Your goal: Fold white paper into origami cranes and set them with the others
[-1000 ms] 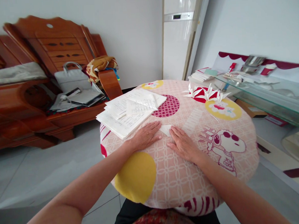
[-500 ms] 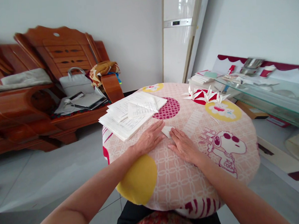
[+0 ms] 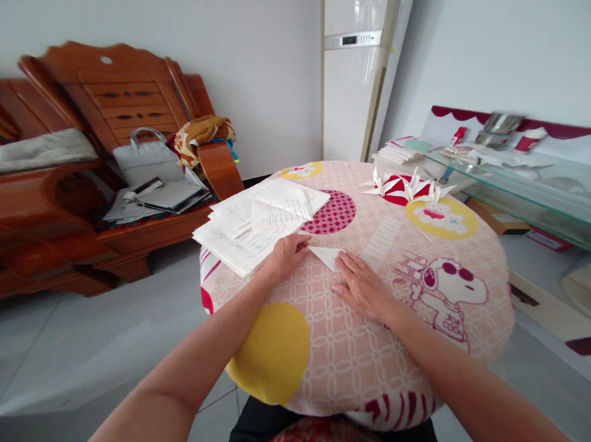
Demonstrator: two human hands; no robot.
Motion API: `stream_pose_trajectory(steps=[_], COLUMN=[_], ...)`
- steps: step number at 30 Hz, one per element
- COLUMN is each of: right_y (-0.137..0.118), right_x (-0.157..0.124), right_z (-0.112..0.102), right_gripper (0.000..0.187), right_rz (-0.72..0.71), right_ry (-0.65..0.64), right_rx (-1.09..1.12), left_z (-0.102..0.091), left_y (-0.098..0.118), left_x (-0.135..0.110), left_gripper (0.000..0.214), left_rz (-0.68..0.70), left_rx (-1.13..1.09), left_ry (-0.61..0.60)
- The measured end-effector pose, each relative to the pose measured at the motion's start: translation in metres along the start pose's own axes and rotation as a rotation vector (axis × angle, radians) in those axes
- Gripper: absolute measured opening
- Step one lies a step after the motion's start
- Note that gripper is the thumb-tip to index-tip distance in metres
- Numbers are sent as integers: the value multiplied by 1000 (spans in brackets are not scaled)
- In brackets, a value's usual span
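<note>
A small folded piece of white paper (image 3: pixel 326 255) lies on the round table with a pink cartoon-print cloth (image 3: pixel 363 350). My right hand (image 3: pixel 362 287) lies flat on the near edge of it, fingers stretched out. My left hand (image 3: pixel 287 253) is at the paper's left corner with its fingers curled in a pinch on that corner. A stack of printed white sheets (image 3: pixel 258 223) rests just beyond my left hand. Three white folded paper cranes (image 3: pixel 407 185) stand at the far side of the table.
A carved wooden bench (image 3: pixel 73 181) at the left holds a grey bag (image 3: pixel 144 160), papers and a brown cloth. A tall white appliance (image 3: pixel 351 71) stands against the far wall. A glass-topped table (image 3: pixel 523 174) with books and cups is at the right.
My left hand has lifted from lying flat on the paper and slid left, now pinching its left corner. More of the folded paper shows. My right hand has stayed in place.
</note>
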State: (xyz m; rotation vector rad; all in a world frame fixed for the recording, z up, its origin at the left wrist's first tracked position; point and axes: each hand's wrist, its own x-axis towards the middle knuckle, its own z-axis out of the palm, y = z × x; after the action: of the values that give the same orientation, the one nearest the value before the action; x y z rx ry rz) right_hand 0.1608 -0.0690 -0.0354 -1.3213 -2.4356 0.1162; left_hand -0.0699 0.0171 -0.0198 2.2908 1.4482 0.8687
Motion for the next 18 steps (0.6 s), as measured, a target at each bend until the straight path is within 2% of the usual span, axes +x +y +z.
stream_pose_trajectory(steps=[2, 5, 8, 11, 18], right_y=[0, -1, -1, -1, 0], right_x=[0, 0, 0, 0, 0], right_z=[-1, -2, -2, -1, 1], right_gripper=[58, 59, 59, 59, 58], right_rz=[2, 15, 17, 7, 7], right_ry=[-6, -21, -20, -8, 7], right_rx=[1, -1, 1, 4, 20], left_z=[-1, 1, 3, 2, 0], left_y=[-2, -1, 5, 13, 21], left_x=[11, 19, 19, 15, 16], left_gripper=[30, 25, 21, 16, 21], left_rz=[-96, -344, -511, -578, -610], left_rx=[-121, -426, -717, -848, -866], left_ry=[-45, -103, -95, -47, 12])
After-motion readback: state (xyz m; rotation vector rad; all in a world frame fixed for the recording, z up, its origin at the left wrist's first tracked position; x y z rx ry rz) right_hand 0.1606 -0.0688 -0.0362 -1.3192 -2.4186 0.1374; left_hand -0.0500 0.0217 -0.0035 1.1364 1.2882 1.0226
